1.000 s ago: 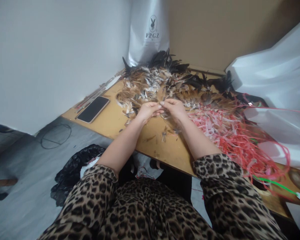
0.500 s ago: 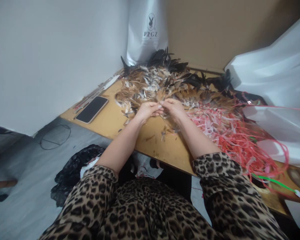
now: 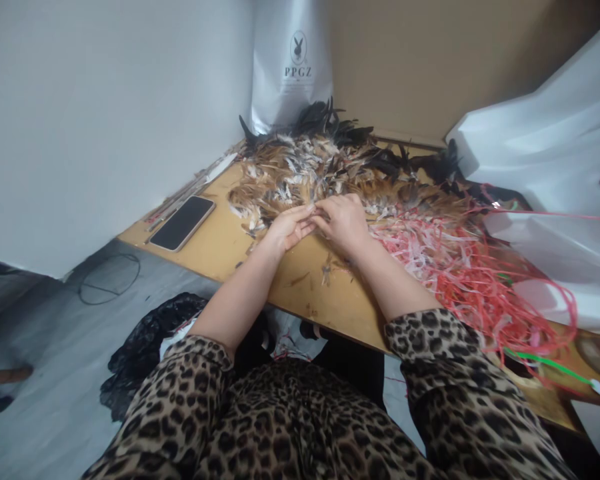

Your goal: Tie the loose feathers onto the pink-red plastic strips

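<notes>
A big heap of brown, white and black feathers point(image 3: 320, 167) covers the back of the wooden table point(image 3: 220, 243). My left hand point(image 3: 290, 227) and my right hand point(image 3: 343, 220) meet at the near edge of the heap, fingertips touching. Both pinch at a small bunch of feathers between them; the bunch is mostly hidden by the fingers. A few loose feathers point(image 3: 330, 267) lie on the wood just below my right wrist.
A tangle of red and pink plastic strips point(image 3: 460, 273) spreads right of my hands. A phone point(image 3: 183, 223) lies screen-up at the table's left edge. A silver bag point(image 3: 290, 67) stands at the back, white plastic sheeting point(image 3: 545, 167) at right, a black bag point(image 3: 150, 333) on the floor.
Both hands have shifted slightly forward into the heap's edge, and the left fingers have stretched out flatter toward the right hand.
</notes>
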### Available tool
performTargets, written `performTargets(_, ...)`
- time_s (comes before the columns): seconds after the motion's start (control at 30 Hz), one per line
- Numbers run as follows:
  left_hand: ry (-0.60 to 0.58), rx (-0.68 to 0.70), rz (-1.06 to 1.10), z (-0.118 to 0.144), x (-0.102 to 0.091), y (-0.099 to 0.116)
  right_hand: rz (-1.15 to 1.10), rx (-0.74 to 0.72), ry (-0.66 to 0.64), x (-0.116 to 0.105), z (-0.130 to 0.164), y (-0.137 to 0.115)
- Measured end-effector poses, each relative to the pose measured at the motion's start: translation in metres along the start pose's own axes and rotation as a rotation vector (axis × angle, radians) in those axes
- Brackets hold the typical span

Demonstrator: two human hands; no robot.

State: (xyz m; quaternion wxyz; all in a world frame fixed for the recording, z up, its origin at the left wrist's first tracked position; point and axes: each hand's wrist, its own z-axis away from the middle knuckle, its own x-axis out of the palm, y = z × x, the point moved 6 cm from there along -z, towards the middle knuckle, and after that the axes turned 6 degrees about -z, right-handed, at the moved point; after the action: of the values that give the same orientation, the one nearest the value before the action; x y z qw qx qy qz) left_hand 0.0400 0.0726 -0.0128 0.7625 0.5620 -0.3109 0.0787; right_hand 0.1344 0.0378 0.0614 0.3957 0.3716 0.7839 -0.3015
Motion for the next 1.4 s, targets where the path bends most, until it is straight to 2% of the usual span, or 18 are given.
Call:
performTargets(0.23,-0.011,-0.042,-0.013,-0.001,-0.001,-0.004,0.054,-0.009,0.040,-0.001,0.001,-0.001)
performTargets(0.37,0.017,-0.010,-0.031,-0.001,-0.004,0.000,-0.068,0.041,0.028,-0.004,-0.002,0.010)
performTargets(0.47,0.075,0.043,-0.023,-0.003,-0.009,0.006,-0.184,0.173,-0.049,-0.006,-0.003,0.033)
performTargets(0.57,0.124,0.085,0.013,-0.005,-0.015,0.011,-0.188,0.269,-0.190,-0.004,0.001,0.049)
performTargets(0.77,0.176,0.085,0.036,-0.005,-0.020,0.014,0.010,0.277,-0.393,0.008,0.007,0.036)
performTargets(0.9,0.162,0.086,0.032,-0.006,-0.022,0.012,0.151,0.268,-0.425,0.016,0.009,0.029)
performTargets(1.0,0.121,0.080,0.023,-0.009,-0.023,0.010,0.150,0.279,-0.415,0.014,0.009,0.034)
performTargets(1.13,0.126,0.073,-0.002,-0.012,-0.026,0.008,-0.052,0.316,-0.357,-0.001,0.008,0.051)
performTargets(1.27,0.162,0.091,-0.015,-0.011,-0.027,0.009,-0.511,0.411,-0.304,-0.014,0.009,0.067)
performTargets(1.4,0.182,0.133,-0.015,-0.006,-0.022,0.012,-0.970,0.572,-0.179,-0.008,0.011,0.070)
